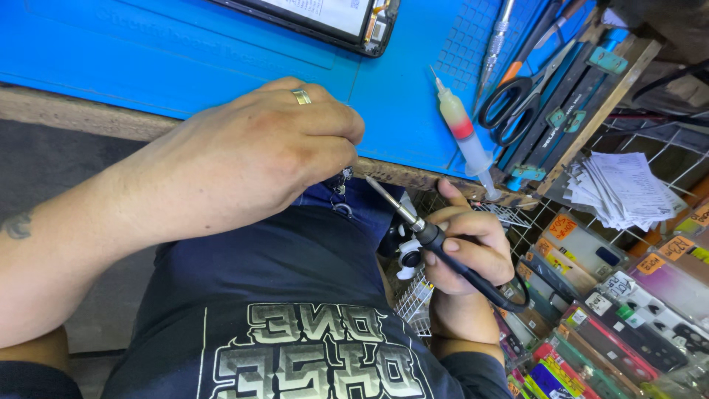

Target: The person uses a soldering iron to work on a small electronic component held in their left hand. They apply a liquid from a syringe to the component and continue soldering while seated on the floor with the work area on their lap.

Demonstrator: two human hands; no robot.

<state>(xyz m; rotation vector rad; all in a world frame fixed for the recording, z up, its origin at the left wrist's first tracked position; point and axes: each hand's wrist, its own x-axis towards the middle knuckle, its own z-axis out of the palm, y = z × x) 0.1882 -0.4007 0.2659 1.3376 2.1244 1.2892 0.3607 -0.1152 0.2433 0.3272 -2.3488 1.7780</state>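
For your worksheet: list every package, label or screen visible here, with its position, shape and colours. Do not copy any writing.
Phone screen: top centre on the blue mat, dark-framed, pale glass.
Packaged phone cases: lower right rack, flat rectangles, mixed colours.
Price stickers: on those packs, small orange squares.
Paper slips: right, white fanned stack.

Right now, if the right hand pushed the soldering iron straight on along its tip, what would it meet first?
Probably the left hand: the soldering iron in the right hand points up-left at its curled fingers, near the blue mat's edge. Depth is unclear.
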